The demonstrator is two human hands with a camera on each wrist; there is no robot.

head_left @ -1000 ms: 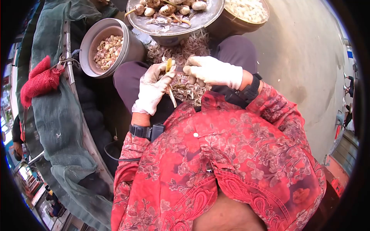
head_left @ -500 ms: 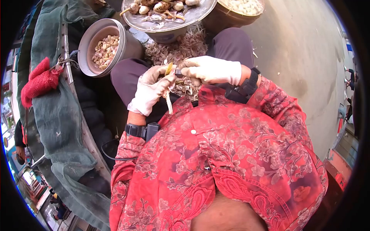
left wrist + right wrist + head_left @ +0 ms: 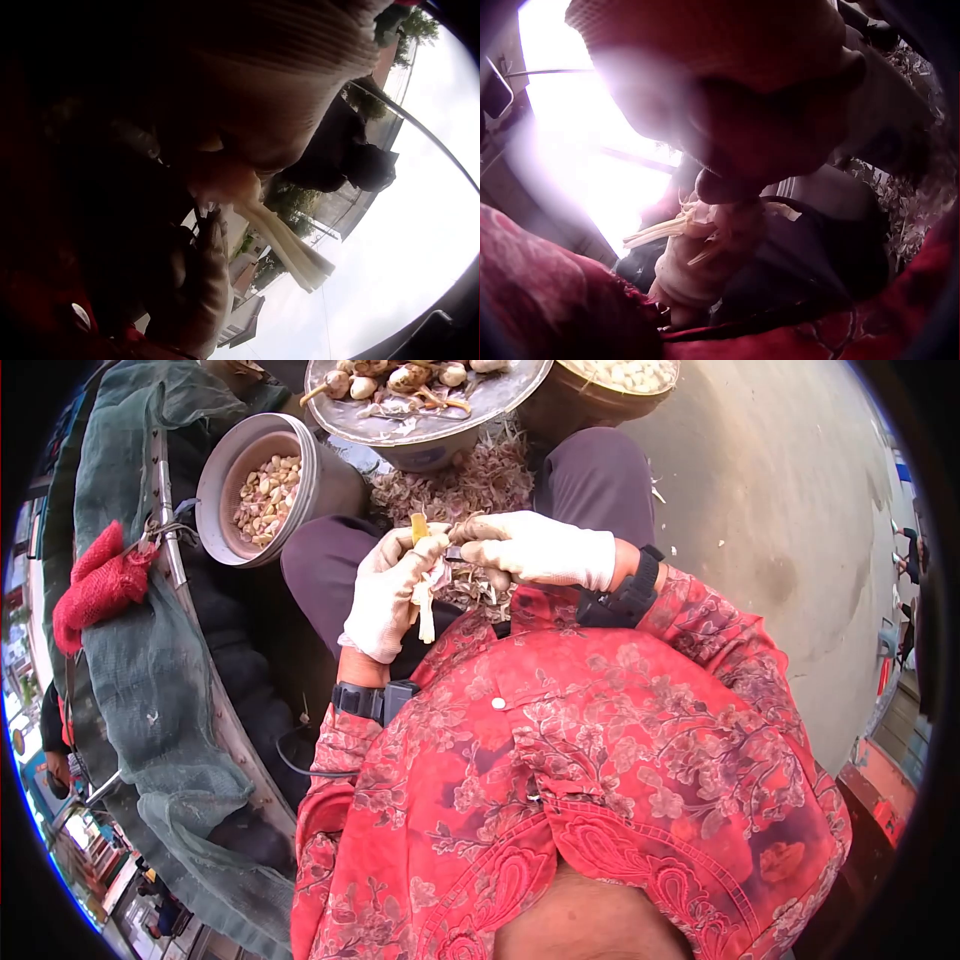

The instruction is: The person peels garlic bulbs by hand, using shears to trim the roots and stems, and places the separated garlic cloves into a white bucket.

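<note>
In the head view the gloved left hand (image 3: 385,592) pinches a garlic bulb, its pale stem (image 3: 426,615) hanging below the fingers and a yellow piece (image 3: 419,528) standing above them. The gloved right hand (image 3: 540,548) is just to the right, fingers curled round a small dark tool (image 3: 454,553) that points at the bulb. The left wrist view shows the split stem (image 3: 289,247) sticking out past the left hand; the right wrist view shows stem strips (image 3: 660,231) beside the fingers. Most of the bulb is hidden by the fingers.
A metal tray (image 3: 500,410) holds several garlic bulbs at the top. Left of it stands a bucket (image 3: 335,485) of cloves; right of it, a container (image 3: 610,398) of white cloves. Peelings (image 3: 490,475) lie between the knees. Green netting (image 3: 150,690) runs down the left.
The left hand has turned the bulb, so the yellow piece stands more upright and the stem has swung. Both hands have shifted slightly left, and the tray and buckets sit a little further left in view.
</note>
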